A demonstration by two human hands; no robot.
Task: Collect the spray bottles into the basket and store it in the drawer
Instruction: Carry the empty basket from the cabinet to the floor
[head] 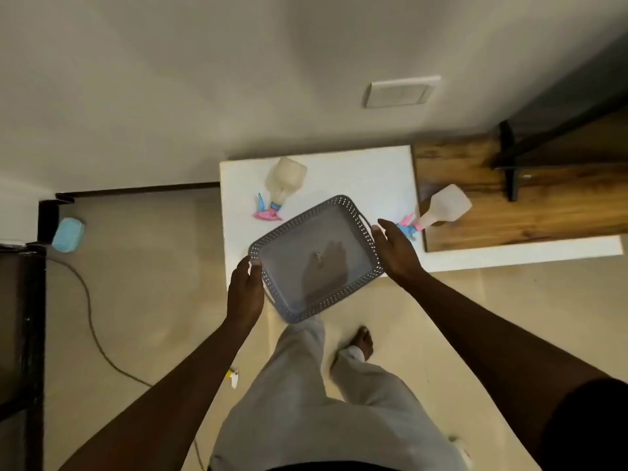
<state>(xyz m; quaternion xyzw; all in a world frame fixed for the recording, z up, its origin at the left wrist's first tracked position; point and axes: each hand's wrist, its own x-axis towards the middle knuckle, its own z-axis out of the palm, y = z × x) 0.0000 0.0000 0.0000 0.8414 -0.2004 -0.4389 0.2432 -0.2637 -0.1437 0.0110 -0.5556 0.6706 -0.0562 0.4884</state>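
Observation:
A grey perforated basket with nothing in it hangs tilted over the front edge of a white cabinet top. My left hand grips its near-left rim and my right hand grips its right rim. One translucent spray bottle with a pink and blue trigger stands on the white top, behind the basket to the left. A second spray bottle with the same trigger colours stands at the seam between the white top and a wooden surface, just beyond my right hand.
A wooden surface lies right of the white top, with a black stand on it. The wall carries a switch plate. A blue object and a cable lie on the floor at the left, beside dark furniture.

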